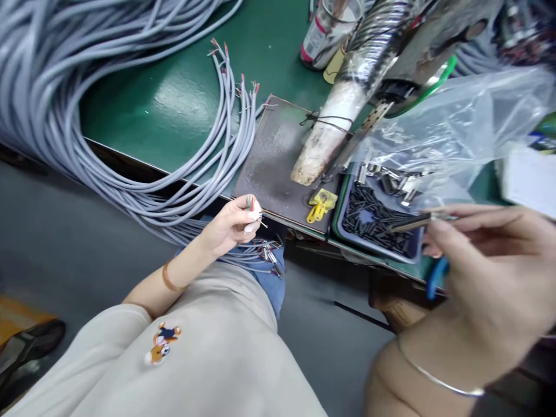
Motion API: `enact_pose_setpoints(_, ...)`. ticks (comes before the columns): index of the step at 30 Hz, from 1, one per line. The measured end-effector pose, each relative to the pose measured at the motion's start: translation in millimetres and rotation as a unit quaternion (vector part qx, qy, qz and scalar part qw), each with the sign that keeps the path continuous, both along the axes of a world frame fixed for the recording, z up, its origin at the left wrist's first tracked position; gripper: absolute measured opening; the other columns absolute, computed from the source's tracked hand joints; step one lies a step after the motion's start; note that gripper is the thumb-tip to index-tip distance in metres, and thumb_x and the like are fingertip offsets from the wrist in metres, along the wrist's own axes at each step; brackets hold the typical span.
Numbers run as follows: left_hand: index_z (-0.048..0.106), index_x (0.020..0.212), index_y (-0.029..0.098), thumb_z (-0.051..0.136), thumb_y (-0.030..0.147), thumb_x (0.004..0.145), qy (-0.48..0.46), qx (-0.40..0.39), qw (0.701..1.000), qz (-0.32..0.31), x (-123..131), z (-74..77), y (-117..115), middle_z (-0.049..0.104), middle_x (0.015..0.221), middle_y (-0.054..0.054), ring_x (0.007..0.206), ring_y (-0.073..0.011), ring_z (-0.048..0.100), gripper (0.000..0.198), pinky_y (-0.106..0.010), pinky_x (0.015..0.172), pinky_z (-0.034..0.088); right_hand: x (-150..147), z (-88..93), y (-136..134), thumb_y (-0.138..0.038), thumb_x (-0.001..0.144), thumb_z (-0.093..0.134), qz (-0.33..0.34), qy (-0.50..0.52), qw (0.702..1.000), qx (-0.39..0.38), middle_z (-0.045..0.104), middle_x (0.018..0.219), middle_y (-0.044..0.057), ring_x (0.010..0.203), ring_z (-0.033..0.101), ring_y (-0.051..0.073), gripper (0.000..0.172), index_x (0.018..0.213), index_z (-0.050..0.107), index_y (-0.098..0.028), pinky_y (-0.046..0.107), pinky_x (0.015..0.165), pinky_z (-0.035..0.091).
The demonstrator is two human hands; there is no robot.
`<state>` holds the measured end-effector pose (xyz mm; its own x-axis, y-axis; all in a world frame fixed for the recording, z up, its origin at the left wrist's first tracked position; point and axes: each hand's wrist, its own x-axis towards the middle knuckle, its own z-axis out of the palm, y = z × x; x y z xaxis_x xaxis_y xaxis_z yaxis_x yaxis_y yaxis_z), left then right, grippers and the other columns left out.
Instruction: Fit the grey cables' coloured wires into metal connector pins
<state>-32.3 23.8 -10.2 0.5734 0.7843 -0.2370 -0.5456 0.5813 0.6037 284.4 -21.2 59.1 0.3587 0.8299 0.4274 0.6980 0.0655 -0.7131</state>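
Observation:
My left hand [230, 229] is closed in a pinch on the stripped end of a cable, whose thin red and green wires [251, 202] show at the fingertips. Over at the right, my right hand [499, 272] grips a slim pointed metal tool that looks like tweezers [410, 223]. The tool's tip lies over a tray [341, 223] of small black tubes [373, 217]. A blue curved piece [436, 278] shows below the right fingers; whether they hold it, I cannot tell. Cables with metal connectors [271, 258] rest on my lap.
Grey cables [130, 179] hang over the green table's [182, 98] edge. A white-tipped duct [325, 139] slants above a brown board [278, 150], near yellow pieces [321, 204]. A plastic bag [456, 116] with metal connectors lies behind the tray; a plastic cup [330, 35] stands farther back.

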Motion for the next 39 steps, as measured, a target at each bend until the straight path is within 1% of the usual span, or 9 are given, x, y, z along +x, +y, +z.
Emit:
enact_pose_setpoints(1, 0.051, 0.071, 0.017, 0.079, 0.027, 0.068, 0.014, 0.005, 1.0, 0.001, 4.4, 3.8, -0.3, 0.048, 0.051, 0.007, 0.037, -0.0017, 0.028, 0.03, -0.015, 0.036, 0.017, -6.2, -0.3, -7.2, -0.026, 0.064, 0.089, 0.018, 0.054, 0.998, 0.008, 0.076, 0.077, 0.007, 0.041, 0.061, 0.011, 0.029, 0.058, 0.062, -0.019, 0.026, 0.038, 0.045)
enact_pose_setpoints(6, 0.056, 0.071, 0.014, 0.077, 0.018, 0.07, 0.078, 0.032, 0.996, 0.012, 28.7, 13.1, -4.4, 0.048, 0.058, 0.006, 0.044, -0.0005, 0.03, 0.021, -0.014, 0.039, 0.014, -42.2, -17.8, -25.6, -0.027, 0.073, 0.081, 0.092, 0.201, 0.974, 0.043, 0.071, 0.084, 0.004, 0.058, 0.073, 0.016, 0.029, 0.064, 0.054, -0.02, 0.028, 0.055, 0.063)
enact_pose_setpoints(10, 0.057, 0.068, 0.014, 0.076, 0.015, 0.072, 0.108, 0.091, 0.989, 0.035, 43.7, 14.5, -7.6, 0.047, 0.059, 0.007, 0.045, 0.0001, 0.028, 0.019, -0.015, 0.04, 0.018, -68.3, -35.7, -23.0, -0.024, 0.076, 0.075, 0.041, 0.236, 0.965, 0.104, 0.065, 0.091, -0.001, 0.06, 0.069, 0.008, 0.025, 0.07, 0.051, -0.019, 0.025, 0.062, 0.064)
enact_pose_setpoints(14, 0.057, 0.066, 0.014, 0.076, 0.012, 0.07, 0.141, 0.126, 0.98, 0.066, 50.2, 16.0, -8.9, 0.05, 0.06, 0.005, 0.049, -0.0019, 0.035, 0.02, -0.015, 0.041, 0.024, -90.4, -44.7, -20.6, -0.021, 0.084, 0.068, 0.008, 0.179, 0.978, 0.106, 0.062, 0.088, -0.001, 0.063, 0.066, 0.009, 0.021, 0.076, 0.049, -0.021, 0.025, 0.058, 0.062)
enact_pose_setpoints(18, 0.06, 0.069, 0.014, 0.078, 0.014, 0.071, 0.145, 0.133, 0.977, 0.081, 51.1, 15.2, -8.8, 0.052, 0.061, 0.005, 0.047, -0.0012, 0.033, 0.018, -0.015, 0.041, 0.024, -105.0, -53.6, -24.9, -0.02, 0.089, 0.066, 0.018, 0.097, 0.992, 0.074, 0.07, 0.093, 0.003, 0.078, 0.073, 0.016, 0.017, 0.081, 0.052, -0.022, 0.033, 0.068, 0.066)
enact_pose_setpoints(20, 0.063, 0.072, 0.014, 0.078, 0.017, 0.073, 0.144, 0.135, 0.977, 0.087, 51.1, 14.0, -8.8, 0.054, 0.063, 0.005, 0.045, -0.001, 0.034, 0.016, -0.016, 0.04, 0.025, -108.4, -59.6, -26.5, -0.017, 0.09, 0.067, 0.029, 0.037, 0.995, 0.093, 0.075, 0.099, 0.004, 0.087, 0.076, 0.018, 0.009, 0.089, 0.06, -0.022, 0.036, 0.074, 0.066)
enact_pose_setpoints(22, 0.064, 0.074, 0.013, 0.077, 0.02, 0.076, 0.147, 0.137, 0.975, 0.091, 51.4, 13.6, -8.8, 0.057, 0.068, 0.003, 0.045, -0.0009, 0.036, 0.015, -0.016, 0.04, 0.026, -110.2, -64.6, -26.8, -0.012, 0.089, 0.066, 0.047, -0.008, 0.992, 0.119, 0.076, 0.106, 0.005, 0.097, 0.076, 0.02, 0.014, 0.097, 0.065, -0.024, 0.037, 0.082, 0.065)
enact_pose_setpoints(31, 0.061, 0.07, 0.013, 0.079, 0.018, 0.073, 0.18, 0.139, 0.967, 0.115, 56.3, 15.4, -6.1, 0.061, 0.068, 0.0, 0.053, -0.0043, 0.045, 0.019, -0.016, 0.047, 0.033, -115.9, -69.2, -18.3, -0.019, 0.091, 0.064, 0.077, 0.075, 0.992, 0.064, 0.077, 0.108, 0.008, 0.104, 0.076, 0.023, 0.008, 0.086, 0.058, -0.022, 0.04, 0.081, 0.065)
enact_pose_setpoints(39, 0.063, 0.07, 0.014, 0.076, 0.017, 0.074, 0.215, 0.164, 0.95, 0.158, 61.0, 12.2, -2.8, 0.061, 0.07, 0.0, 0.058, -0.0059, 0.05, 0.014, -0.016, 0.049, 0.036, -115.9, -67.7, -11.9, -0.016, 0.089, 0.062, 0.096, 0.033, 0.992, 0.073, 0.077, 0.11, 0.007, 0.103, 0.076, 0.022, 0.011, 0.085, 0.057, -0.024, 0.041, 0.084, 0.065)
